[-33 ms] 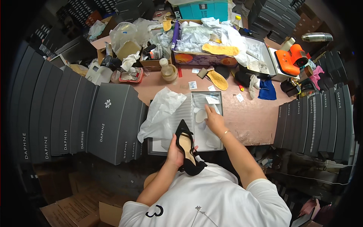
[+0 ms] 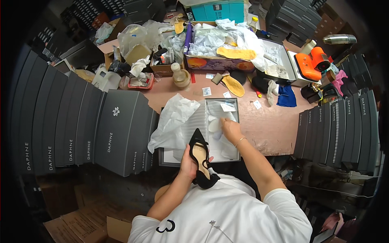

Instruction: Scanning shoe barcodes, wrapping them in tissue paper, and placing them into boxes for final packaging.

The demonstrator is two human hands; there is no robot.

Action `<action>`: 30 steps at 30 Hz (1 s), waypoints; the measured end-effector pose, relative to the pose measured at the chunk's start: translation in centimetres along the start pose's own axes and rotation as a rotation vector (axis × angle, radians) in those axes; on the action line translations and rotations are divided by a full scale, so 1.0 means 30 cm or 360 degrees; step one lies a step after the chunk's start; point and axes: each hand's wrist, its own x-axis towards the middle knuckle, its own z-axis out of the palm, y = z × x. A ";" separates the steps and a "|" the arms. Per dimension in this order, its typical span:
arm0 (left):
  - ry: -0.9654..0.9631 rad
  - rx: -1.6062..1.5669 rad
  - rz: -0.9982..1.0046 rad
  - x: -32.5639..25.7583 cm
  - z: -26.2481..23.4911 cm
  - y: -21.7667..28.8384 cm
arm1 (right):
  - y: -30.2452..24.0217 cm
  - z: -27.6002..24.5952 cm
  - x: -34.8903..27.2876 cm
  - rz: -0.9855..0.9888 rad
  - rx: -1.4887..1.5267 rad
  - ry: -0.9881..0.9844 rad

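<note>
My left hand [image 2: 187, 164] is closed round the side of a black pointed-toe shoe [image 2: 198, 139], its toe tilted away from me and its beige insole facing up. The shoe is over the near edge of an open grey shoebox [image 2: 238, 137]. Inside the box's right half, my right hand [image 2: 232, 132] has its fingers drawn together beside a white oval piece [image 2: 213, 126]; what they grip, if anything, cannot be made out. Crumpled white tissue paper [image 2: 174, 117] spreads over the box's left side, and a small white packet [image 2: 228, 107] lies at its far end.
Grey shoeboxes [image 2: 121, 129] stand in a row at left, and more shoeboxes [image 2: 344, 125] at right. Behind the open box are a squat bottle [image 2: 180, 77], a yellow insole [image 2: 234, 86], a blue cloth [image 2: 286, 96] and a carton of crumpled paper [image 2: 219, 64].
My right hand has shifted slightly towards me inside the box. The shoe in my left hand has turned a little; the other things stay where they were.
</note>
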 end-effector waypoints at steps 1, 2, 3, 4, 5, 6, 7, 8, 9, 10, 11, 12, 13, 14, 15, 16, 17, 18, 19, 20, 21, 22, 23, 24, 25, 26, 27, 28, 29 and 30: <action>0.0064 -0.0038 0.0022 0.004 -0.001 0.004 | -0.015 -0.008 0.005 -0.0037 0.0069 0.0093; 0.0046 -0.0072 0.0051 0.017 -0.029 0.011 | -0.057 -0.056 -0.009 -0.0077 0.0146 0.0179; 0.0078 -0.0037 0.0112 0.028 -0.058 0.015 | -0.103 -0.110 -0.035 -0.0122 0.0220 0.0259; 0.0105 0.0009 0.0148 0.043 -0.079 0.019 | -0.158 -0.186 -0.085 -0.0214 0.0471 0.0278; 0.0124 0.0049 0.0180 0.054 -0.088 0.016 | -0.215 -0.258 -0.141 -0.0304 0.0712 0.0294; 0.0174 0.0098 0.0166 0.062 -0.081 0.019 | -0.262 -0.300 -0.193 -0.0503 0.0674 0.0285; 0.0087 0.0255 0.0231 0.069 -0.097 0.020 | -0.305 -0.311 -0.241 -0.0691 0.0637 0.0273; 0.0118 0.0267 0.0271 0.059 -0.067 0.020 | -0.324 -0.266 -0.274 -0.0763 0.0583 0.0205; 0.0151 0.0275 0.0325 0.041 -0.027 0.025 | -0.340 -0.226 -0.276 -0.0848 0.0533 0.0137; 0.0175 0.0263 0.0425 0.034 -0.006 0.005 | -0.343 -0.197 -0.271 -0.0850 0.0525 0.0110; 0.0200 0.0273 0.0402 0.020 -0.011 -0.001 | -0.353 -0.179 -0.259 -0.0862 0.0522 0.0082; 0.0165 0.0212 0.0272 0.007 -0.008 -0.015 | -0.356 -0.164 -0.250 -0.0873 0.0519 0.0053; 0.0130 0.0151 0.0142 -0.008 -0.011 -0.036 | -0.351 -0.151 -0.238 -0.0781 0.0496 -0.0050; 0.0251 0.0310 0.0275 0.005 -0.018 -0.058 | -0.349 -0.140 -0.215 -0.0699 0.0477 -0.0152; 0.0376 0.0406 0.0347 -0.010 -0.030 -0.083 | -0.344 -0.129 -0.190 -0.0618 0.0455 -0.0255; 0.0291 0.0365 0.0325 -0.026 -0.047 -0.089 | -0.306 -0.125 -0.169 -0.0641 0.0798 -0.0329; 0.0194 0.0330 0.0310 -0.034 -0.037 -0.070 | -0.253 -0.118 -0.130 -0.0482 0.1144 -0.0266; 0.0187 0.0311 0.0391 -0.004 -0.095 -0.071 | -0.208 -0.132 -0.077 -0.0237 0.0892 -0.0112; 0.0202 0.0319 0.0371 0.030 -0.162 -0.064 | -0.169 -0.147 -0.030 -0.0051 0.0698 0.0030; 0.0252 0.0321 0.0325 0.024 -0.141 -0.062 | -0.136 -0.134 0.014 -0.0095 0.0355 0.0219; 0.0294 0.0337 0.0278 0.022 -0.101 -0.049 | -0.070 -0.057 0.056 -0.0135 0.0189 0.0153; 0.0288 0.0338 0.0229 0.025 -0.076 -0.039 | -0.024 0.013 0.083 -0.0183 0.0027 0.0085; 0.0288 0.0332 0.0191 0.029 -0.054 -0.028 | -0.035 0.009 0.084 -0.0151 0.0092 0.0099; 0.0390 0.0261 0.0228 0.027 -0.019 -0.025 | -0.063 -0.026 0.087 -0.0133 0.0151 0.0114; 0.0474 0.0230 0.0225 0.040 -0.028 -0.023 | -0.093 -0.064 0.081 -0.0109 0.0212 0.0130; 0.0424 0.0282 0.0185 0.028 -0.015 -0.005 | -0.141 -0.135 0.044 -0.0121 0.0468 0.0229; 0.0372 0.0339 0.0135 0.012 0.001 0.012 | -0.187 -0.196 -0.010 -0.0228 0.0705 0.0163; 0.0301 0.0194 0.0190 0.013 0.011 0.008 | -0.224 -0.227 -0.063 -0.0329 0.0939 0.0101; 0.0223 0.0061 0.0230 0.019 0.023 -0.001 | -0.259 -0.218 -0.113 -0.0410 0.0931 -0.0010; 0.0013 0.0040 0.0179 0.021 -0.010 -0.001 | -0.310 -0.235 -0.146 -0.0427 0.0759 -0.0117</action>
